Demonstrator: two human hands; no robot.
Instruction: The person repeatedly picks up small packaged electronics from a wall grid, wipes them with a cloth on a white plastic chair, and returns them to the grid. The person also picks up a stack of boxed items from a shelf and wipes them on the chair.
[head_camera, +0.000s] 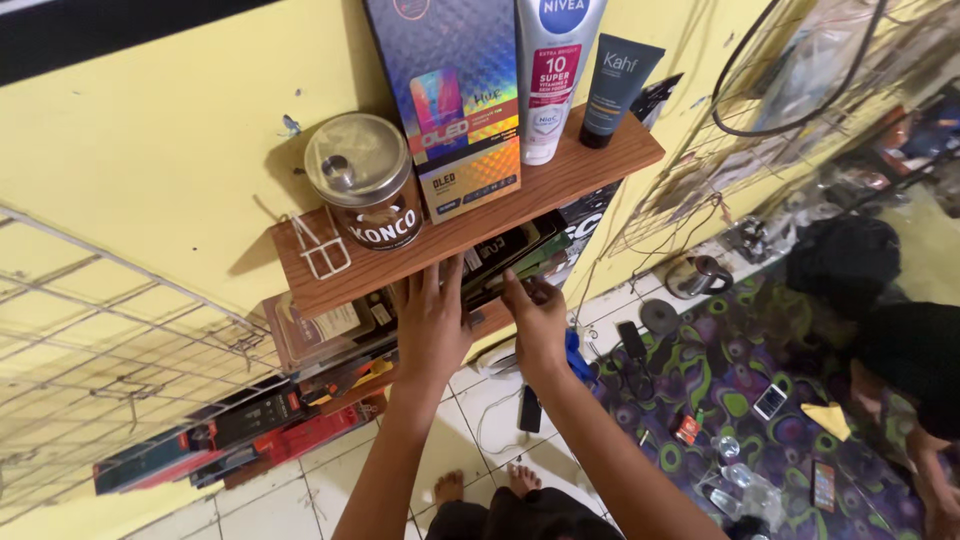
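Stack of flat dark boxes/packs (505, 262) lies tucked in the gap just under the brown wood-grain wall shelf (560, 175), long axis running along the shelf, edges facing out toward the person. Both hands reach up & forward into that gap, so the stack sits straight ahead of the fingertips, slightly above the wrists. Right hand (538, 318) is nearer the middle of the stack: fingers bent, tips touching its front edge, thumb up; can't tell if it really grips a box. Left hand (432, 325) is spread flat, fingers long & wide, tips at the shelf's lower edge just left of the stack, holding nothing that shows.

On top of the shelf: round metal-lidded tin (365, 180), tall holographic box (455, 100), white tube (552, 75), dark grey tube (615, 88). Lower down-left, more flat red & black packs (250, 430). White tiled floor (290, 500) below, bare feet visible.
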